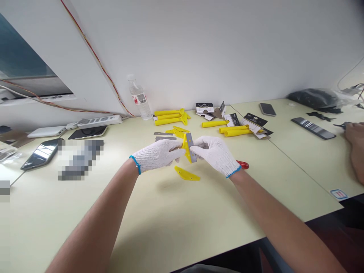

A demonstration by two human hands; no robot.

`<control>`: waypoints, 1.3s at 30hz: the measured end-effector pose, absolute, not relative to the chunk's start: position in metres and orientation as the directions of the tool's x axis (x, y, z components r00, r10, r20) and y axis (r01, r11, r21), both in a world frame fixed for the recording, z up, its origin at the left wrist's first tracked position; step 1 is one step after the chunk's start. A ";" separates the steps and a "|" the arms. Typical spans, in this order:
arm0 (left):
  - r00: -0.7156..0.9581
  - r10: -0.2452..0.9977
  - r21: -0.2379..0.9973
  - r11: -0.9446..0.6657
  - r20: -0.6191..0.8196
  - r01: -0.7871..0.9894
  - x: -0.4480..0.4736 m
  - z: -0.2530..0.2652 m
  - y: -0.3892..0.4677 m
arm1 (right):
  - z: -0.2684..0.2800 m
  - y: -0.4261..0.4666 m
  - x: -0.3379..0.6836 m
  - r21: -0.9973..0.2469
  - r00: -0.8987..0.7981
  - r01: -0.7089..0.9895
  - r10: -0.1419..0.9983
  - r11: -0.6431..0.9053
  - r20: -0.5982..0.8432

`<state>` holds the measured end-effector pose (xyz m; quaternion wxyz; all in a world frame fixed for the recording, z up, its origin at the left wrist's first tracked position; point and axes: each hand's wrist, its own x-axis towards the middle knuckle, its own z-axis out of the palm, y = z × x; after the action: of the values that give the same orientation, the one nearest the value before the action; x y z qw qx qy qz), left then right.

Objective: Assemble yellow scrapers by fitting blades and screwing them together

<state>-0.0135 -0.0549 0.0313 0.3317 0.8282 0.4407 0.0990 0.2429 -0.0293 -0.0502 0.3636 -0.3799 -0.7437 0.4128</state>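
In the head view, my left hand [157, 154], in a white knitted glove with a blue cuff, is closed around a yellow scraper [185, 146]. My right hand [214, 152], gloved the same way, pinches a flat metal blade [193, 157] against the scraper's wide head. The scraper's handle is mostly hidden by my left hand. Below both hands a loose yellow cover plate [187, 174] lies on the table. Loose blades [163, 134] and more yellow plates [179, 131] lie just beyond my left hand. A red handle [243, 164] shows partly behind my right wrist.
Yellow scrapers [170, 116] lie near the wall beside a water bottle [140, 100]. More yellow handles [234, 131] and black-and-white packaging cards [254, 120] are right of centre. Phones and a power strip [99, 121] lie left. Another person's hand [354, 136] rests at the right edge.
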 end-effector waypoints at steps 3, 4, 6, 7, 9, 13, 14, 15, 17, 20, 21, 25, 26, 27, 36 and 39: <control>0.588 0.796 0.639 -0.378 -0.145 0.670 -0.013 0.031 -0.055 | -0.051 -0.029 0.238 -0.888 -0.446 0.277 0.868 0.366 0.218; 0.590 0.794 0.637 -0.381 -0.146 0.670 -0.013 0.031 -0.055 | -0.052 -0.030 0.232 -0.888 -0.448 0.284 0.869 0.363 0.212; 0.602 0.787 0.627 -0.402 -0.136 0.667 -0.012 0.031 -0.054 | -0.052 -0.035 0.220 -0.885 -0.447 0.302 0.873 0.355 0.197; 0.613 0.780 0.623 -0.420 -0.125 0.660 -0.012 0.031 -0.054 | -0.050 -0.038 0.216 -0.883 -0.447 0.312 0.874 0.351 0.190; 0.627 0.772 0.622 -0.441 -0.105 0.647 -0.012 0.031 -0.054 | -0.039 -0.043 0.232 -0.880 -0.450 0.325 0.875 0.346 0.178; 0.617 0.775 0.623 -0.418 -0.135 0.662 -0.012 0.033 -0.054 | 0.006 -0.018 0.395 -0.876 -0.395 0.359 0.903 0.321 0.169; 0.627 0.767 0.621 -0.427 -0.137 0.658 -0.011 0.033 -0.055 | 0.017 -0.004 0.456 -0.866 -0.348 0.379 0.918 0.325 0.193; 0.640 0.756 0.619 -0.440 -0.135 0.650 -0.011 0.033 -0.055 | 0.026 0.013 0.516 -0.850 -0.241 0.388 0.930 0.356 0.279; 0.642 0.756 0.622 -0.442 -0.130 0.646 -0.009 0.033 -0.056 | 0.037 0.045 0.614 -0.800 -0.193 0.383 0.887 0.461 0.419; 0.579 0.803 0.608 -0.391 -0.142 0.691 -0.005 0.031 -0.058 | 0.044 0.067 0.671 -0.765 -0.262 0.380 0.854 0.520 0.450; 0.555 0.820 0.593 -0.380 -0.139 0.710 -0.004 0.030 -0.058 | 0.047 0.063 0.665 -0.755 -0.234 0.416 0.862 0.507 0.450; 0.524 0.844 0.539 -0.388 -0.119 0.747 -0.003 0.028 -0.058 | 0.057 0.010 0.543 -0.745 -0.238 0.527 0.912 0.410 0.334; 0.530 0.839 0.540 -0.393 -0.121 0.744 -0.003 0.028 -0.057 | 0.054 -0.007 0.496 -0.771 -0.325 0.519 0.919 0.370 0.222; 0.539 0.833 0.543 -0.397 -0.124 0.740 -0.004 0.028 -0.057 | 0.047 -0.022 0.446 -0.792 -0.322 0.516 0.931 0.326 0.173; 0.534 0.823 0.599 -0.332 -0.192 0.728 -0.011 0.027 -0.053 | -0.023 -0.051 0.229 -0.740 -0.269 0.629 0.960 0.237 0.079; 0.523 0.830 0.634 -0.301 -0.192 0.712 -0.016 0.030 -0.052 | -0.021 -0.042 0.241 -0.682 -0.257 0.693 0.964 0.232 0.067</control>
<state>-0.0162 -0.0518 0.0299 0.3438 0.8020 0.4807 0.0862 0.2405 -0.0420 -0.0206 0.2487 -0.5565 -0.7446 0.2722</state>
